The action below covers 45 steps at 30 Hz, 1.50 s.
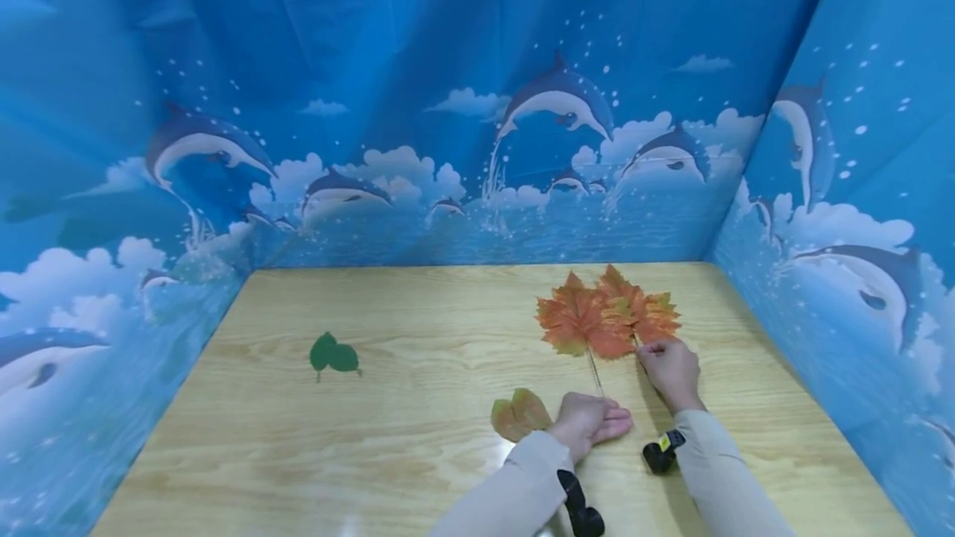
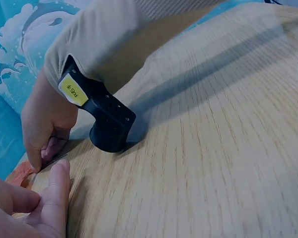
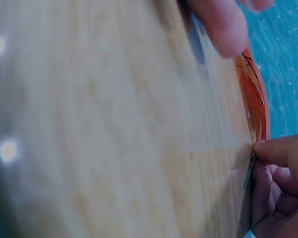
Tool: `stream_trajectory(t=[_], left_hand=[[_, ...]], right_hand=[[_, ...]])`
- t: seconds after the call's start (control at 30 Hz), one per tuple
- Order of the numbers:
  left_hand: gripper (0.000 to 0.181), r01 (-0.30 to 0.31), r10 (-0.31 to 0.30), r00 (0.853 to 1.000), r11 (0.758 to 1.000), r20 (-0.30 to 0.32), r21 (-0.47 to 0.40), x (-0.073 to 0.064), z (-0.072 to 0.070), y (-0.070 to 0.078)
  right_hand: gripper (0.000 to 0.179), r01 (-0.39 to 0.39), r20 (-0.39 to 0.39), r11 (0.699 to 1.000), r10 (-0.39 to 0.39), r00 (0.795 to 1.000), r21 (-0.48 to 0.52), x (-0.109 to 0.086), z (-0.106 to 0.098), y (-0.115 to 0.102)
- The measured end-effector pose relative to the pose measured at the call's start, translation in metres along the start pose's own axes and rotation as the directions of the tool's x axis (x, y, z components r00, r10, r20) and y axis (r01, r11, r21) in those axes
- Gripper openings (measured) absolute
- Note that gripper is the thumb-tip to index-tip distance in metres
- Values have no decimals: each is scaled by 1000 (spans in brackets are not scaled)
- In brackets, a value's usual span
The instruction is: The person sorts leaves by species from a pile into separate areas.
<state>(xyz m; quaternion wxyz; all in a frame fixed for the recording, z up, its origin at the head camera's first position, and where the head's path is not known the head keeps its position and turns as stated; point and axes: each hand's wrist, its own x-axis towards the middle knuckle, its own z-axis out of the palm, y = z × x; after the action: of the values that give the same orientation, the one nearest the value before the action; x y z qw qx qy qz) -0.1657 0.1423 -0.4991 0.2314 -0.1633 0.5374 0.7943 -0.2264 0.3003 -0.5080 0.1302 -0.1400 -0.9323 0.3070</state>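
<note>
Two orange-red maple leaves lie overlapping toward the back right of the table: a left one (image 1: 574, 317) and a right one (image 1: 656, 313). My right hand (image 1: 674, 371) pinches the right leaf's stem between thumb and fingertips. A green stem end (image 3: 248, 177) pokes out below that pinch in the right wrist view. My left hand (image 1: 593, 423) rests low near the table, its fingers straight and pointing right. The left leaf's thin stem (image 1: 594, 370) runs down to those fingers. Beside the left wrist lies a yellowish-brown leaf (image 1: 521, 415), partly hidden by the hand.
Two small green leaves (image 1: 336, 355) lie on the left part of the wooden table (image 1: 418, 305). Blue dolphin-printed curtains (image 1: 448, 106) stand along its back and sides. Black cameras are strapped to both wrists, one (image 1: 660, 452) hanging close over the tabletop.
</note>
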Motion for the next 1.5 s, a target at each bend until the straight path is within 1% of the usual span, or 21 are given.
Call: stream_trajectory(t=[0.23, 0.5, 0.6, 0.73, 0.9, 1.0, 1.13, 1.2, 1.3, 1.33, 1.4, 1.47, 1.5], left_hand=[[17, 1, 0, 1000, 998, -13, 66, 4, 1, -1], [23, 12, -10, 1000, 996, -23, 85, 4, 1, -2], [20, 26, -23, 999, 995, -34, 93, 1, 2, -2], [9, 45, -41, 998, 994, -37, 99, -1, 4, -1], [6, 55, -52, 998, 993, -27, 108, -2, 6, 2], [5, 47, -46, 999, 992, -7, 121, -2, 6, 4], [10, 24, -32, 999, 982, 42, 189, -5, 2, 8], [12, 12, -31, 997, 971, 73, 239, -9, -1, 13], [13, -21, -27, 989, 948, 146, 317, -16, -7, 24], [14, -38, -23, 984, 943, 179, 330, -18, -11, 28], [17, -72, -18, 967, 938, 253, 340, -23, -19, 35], [22, -88, -29, 943, 940, 331, 331, -27, -30, 41], [25, -81, -45, 931, 942, 363, 326, -29, -36, 44]], right_hand=[[21, 16, -14, 1000, -16, 1000, 14, 0, 2, -2], [22, 8, -7, 1000, -8, 1000, 10, 2, 2, -3], [21, 2, -1, 1000, -2, 1000, 13, 1, 2, -2], [20, -6, -3, 1000, 6, 1000, 15, 2, 1, 0], [21, -16, -4, 1000, 16, 1000, 13, 5, -1, 2], [22, -17, -1, 1000, 17, 1000, 13, 6, -1, 4], [22, 3, 2, 1000, -3, 1000, 11, 7, 0, 6], [23, 17, 4, 1000, -17, 1000, 7, 7, 0, 6], [23, 20, 9, 1000, -21, 1000, 8, 5, -2, 6], [24, 21, 9, 1000, -21, 1000, 9, 4, -2, 5], [24, 17, 13, 1000, -18, 1000, 14, 3, -1, 6], [24, 19, 12, 1000, -19, 1000, 20, 3, 1, 7], [24, 20, 10, 1000, -20, 1000, 23, 3, 1, 8]])
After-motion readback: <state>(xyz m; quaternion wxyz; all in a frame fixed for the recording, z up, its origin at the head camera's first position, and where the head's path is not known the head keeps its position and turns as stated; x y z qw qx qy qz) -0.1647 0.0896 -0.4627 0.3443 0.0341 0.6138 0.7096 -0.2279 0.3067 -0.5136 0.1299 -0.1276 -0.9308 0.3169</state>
